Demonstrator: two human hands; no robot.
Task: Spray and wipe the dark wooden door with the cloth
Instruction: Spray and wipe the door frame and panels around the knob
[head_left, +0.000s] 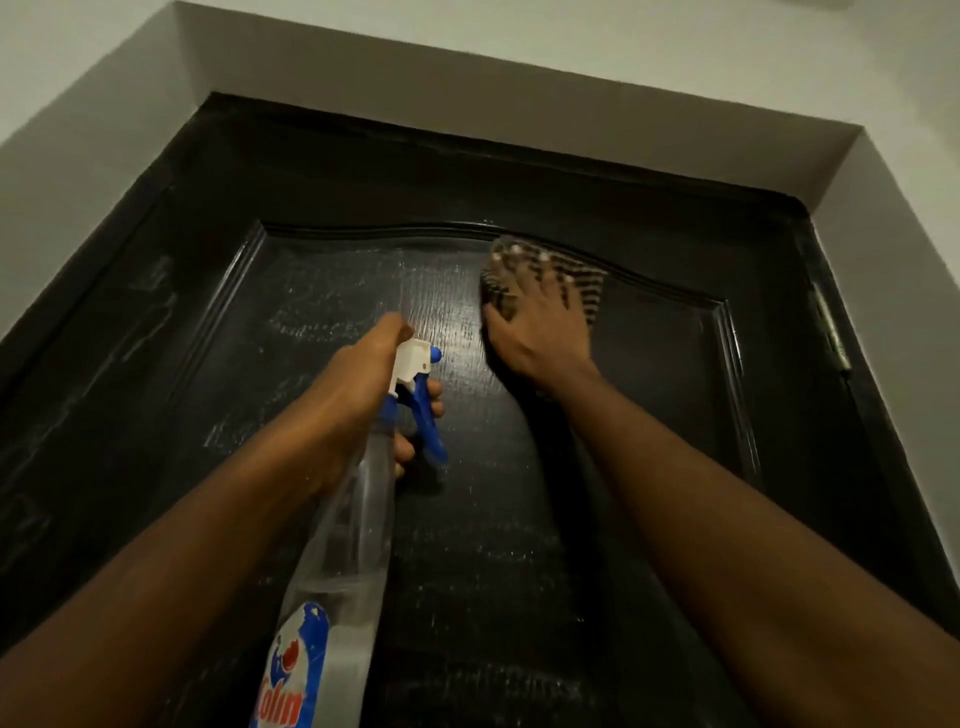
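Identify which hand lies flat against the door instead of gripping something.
The right hand, its fingers spread flat on the striped cloth against the dark door. The left hand instead curls round the neck of the spray bottle.

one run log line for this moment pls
left hand: grips spray bottle, nozzle toward door | right hand: presses striped cloth flat on upper panel | whitish streaks left of cloth

- One dark wooden door (519, 493)
- One spray bottle (358, 519)
- One striped cloth (587, 283)
- Two hands: left hand (363, 395), right hand (540, 327)
- One hinge (834, 332), far right
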